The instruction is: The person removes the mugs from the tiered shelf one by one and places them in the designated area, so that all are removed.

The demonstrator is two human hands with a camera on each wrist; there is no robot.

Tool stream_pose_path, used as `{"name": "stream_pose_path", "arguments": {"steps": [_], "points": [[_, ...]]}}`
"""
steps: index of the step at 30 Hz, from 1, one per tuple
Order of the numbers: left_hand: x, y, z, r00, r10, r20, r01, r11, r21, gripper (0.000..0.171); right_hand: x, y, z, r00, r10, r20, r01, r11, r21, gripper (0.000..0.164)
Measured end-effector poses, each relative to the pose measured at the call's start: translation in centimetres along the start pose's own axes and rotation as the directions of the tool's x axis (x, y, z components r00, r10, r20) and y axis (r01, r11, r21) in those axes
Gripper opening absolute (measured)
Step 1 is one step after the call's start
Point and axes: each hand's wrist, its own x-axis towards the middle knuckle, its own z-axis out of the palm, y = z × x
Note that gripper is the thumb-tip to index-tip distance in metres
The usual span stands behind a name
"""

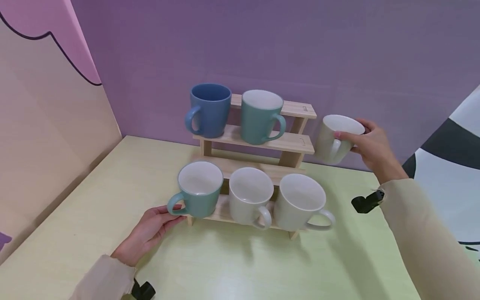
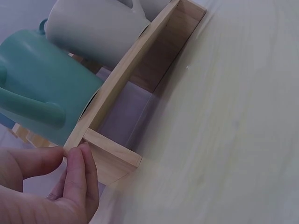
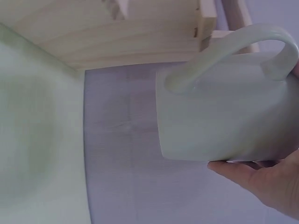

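My right hand [image 1: 375, 148] grips a white mug [image 1: 330, 146] by its body, raised beside the right end of a stepped wooden rack [image 1: 301, 143]. In the right wrist view that mug's handle [image 3: 224, 51] faces the camera. At the rack's lower left corner, my left hand [image 1: 150, 229] pinches the end of the lowest board [image 2: 105, 100] between thumb and fingers. Right above those fingers stands a teal mug [image 1: 202, 204], followed by a white mug [image 1: 245, 206] and another white mug [image 1: 296, 212] along the same board.
Higher on the rack, a blue mug [image 1: 213, 116] and a second teal mug [image 1: 258, 123] stand side by side on the step below the top one. The rack rests on a pale table [image 1: 157, 166] close to a purple wall [image 1: 262, 41]. A beige panel [image 1: 48, 125] borders the left side.
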Motion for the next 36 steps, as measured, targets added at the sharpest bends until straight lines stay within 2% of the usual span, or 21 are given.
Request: {"name": "stream_pose_path", "arguments": {"steps": [8, 18, 27, 36], "points": [[-0.1, -0.3, 0.5, 1.000, 0.009, -0.009, -0.009, 1.000, -0.001, 0.039, 0.7, 1.7, 0.2, 1.000, 0.019, -0.019, -0.020, 0.998, -0.063, 0.087], [0.0, -0.4, 0.8, 1.000, 0.011, -0.021, -0.011, 1.000, -0.009, 0.022, 1.3, 4.2, 0.5, 0.999, 0.031, -0.038, -0.036, 0.993, -0.116, 0.092], [-0.2, -0.5, 1.1, 1.000, 0.005, -0.025, -0.004, 1.000, 0.017, 0.026, 1.3, 6.3, 0.9, 0.999, 0.020, -0.034, -0.020, 1.000, -0.018, 0.090], [-0.1, -0.7, 0.7, 1.000, 0.018, -0.021, -0.018, 1.000, -0.002, 0.027, 1.5, 8.2, 1.3, 0.999, -0.006, -0.042, 0.007, 1.000, 0.023, 0.073]]}}
